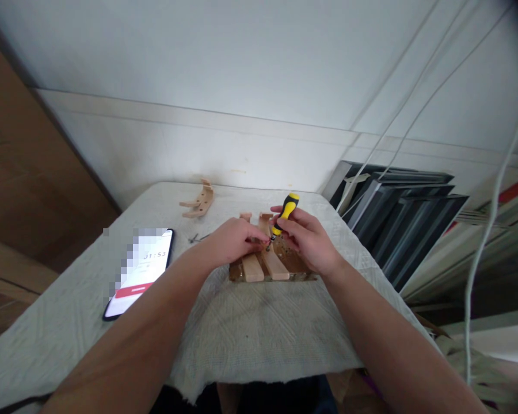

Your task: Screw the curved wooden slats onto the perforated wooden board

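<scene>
My right hand (304, 233) is closed around a yellow and black screwdriver (289, 208), its handle tilted up and its shaft pointing down at a pale wooden piece (277, 267). Close to the screwdriver's tip, the fingers of my left hand (239, 238) are pinched together; what they hold, if anything, is too small to make out. A second pale wooden piece (252, 268) lies to the left, partly hidden by my left hand. Both pieces rest on a brown board (300, 266) with small dark holes or spots.
A curved wooden part with holes (205, 201) sits at the back left of the cloth-covered table (267, 333). Small metal pieces (194, 238) lie beside my left wrist. A phone showing a timer (140, 270) is on the left. Dark panels (418, 213) lean at the right.
</scene>
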Demonstrator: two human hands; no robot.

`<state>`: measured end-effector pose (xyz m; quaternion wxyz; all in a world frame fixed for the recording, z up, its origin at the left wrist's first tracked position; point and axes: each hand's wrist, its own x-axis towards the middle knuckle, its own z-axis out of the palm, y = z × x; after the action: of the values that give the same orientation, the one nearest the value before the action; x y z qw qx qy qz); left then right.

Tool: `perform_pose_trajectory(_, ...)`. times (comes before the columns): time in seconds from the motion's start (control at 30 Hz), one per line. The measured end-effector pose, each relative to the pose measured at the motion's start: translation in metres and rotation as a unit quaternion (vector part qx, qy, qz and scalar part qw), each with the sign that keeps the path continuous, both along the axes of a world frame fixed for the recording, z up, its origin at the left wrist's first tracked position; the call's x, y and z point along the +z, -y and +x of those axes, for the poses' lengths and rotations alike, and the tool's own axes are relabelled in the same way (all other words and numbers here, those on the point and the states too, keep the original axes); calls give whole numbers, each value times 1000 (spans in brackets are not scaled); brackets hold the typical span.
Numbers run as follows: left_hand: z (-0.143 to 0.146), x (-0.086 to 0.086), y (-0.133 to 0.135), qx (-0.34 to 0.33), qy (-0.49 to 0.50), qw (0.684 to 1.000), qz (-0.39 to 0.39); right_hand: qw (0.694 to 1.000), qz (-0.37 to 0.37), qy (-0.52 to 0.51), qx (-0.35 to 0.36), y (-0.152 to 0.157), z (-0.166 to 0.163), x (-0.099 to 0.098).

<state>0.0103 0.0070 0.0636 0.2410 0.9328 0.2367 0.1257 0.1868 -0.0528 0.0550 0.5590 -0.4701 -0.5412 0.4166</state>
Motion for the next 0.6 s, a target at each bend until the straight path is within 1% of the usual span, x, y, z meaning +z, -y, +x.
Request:
perform_pose_trajectory(0.07,0,1,0,8,-2,1000,-2,1000,8,23,-5,0,0,0)
perform_pose_trajectory(0.1,0,1,1,11,-3,1000,-2,998,16,55,-24,-1,0,-1)
perform_pose_trajectory(0.17,0,1,0,12,-8,1000,3,988,30,127,-85,-3,0,-5)
perform_pose_trajectory(0.23,0,0,0,5,-9,1000,9,978,40,163,-122,-4,0,-7)
perform_pose_trajectory(0.27,0,-1,-1,2,-7,1000,9,980,41,153,-118,-3,0,-7)
perform_pose_trajectory(0.3,0,-3,-1,0,-2,1000,8,986,39,128,-98,-2,1,-6)
perform_pose_trajectory(0.4,-1,-7,-4,-5,11,1000,8,999,2,46,-6,1,5,-1)
perform_pose_trajectory(0.47,-2,-8,-5,-7,14,1000,10,999,-18,34,34,1,8,2)
perform_pose_trajectory(0.5,-2,-9,-5,-7,15,1000,9,998,-15,47,36,1,9,2)
perform_pose_trajectory(0.53,-2,-9,-5,-6,16,1000,7,997,-7,68,23,0,9,1)
perform_pose_trajectory(0.6,-2,-8,-4,-2,13,1000,2,992,19,120,-30,-3,8,-2)
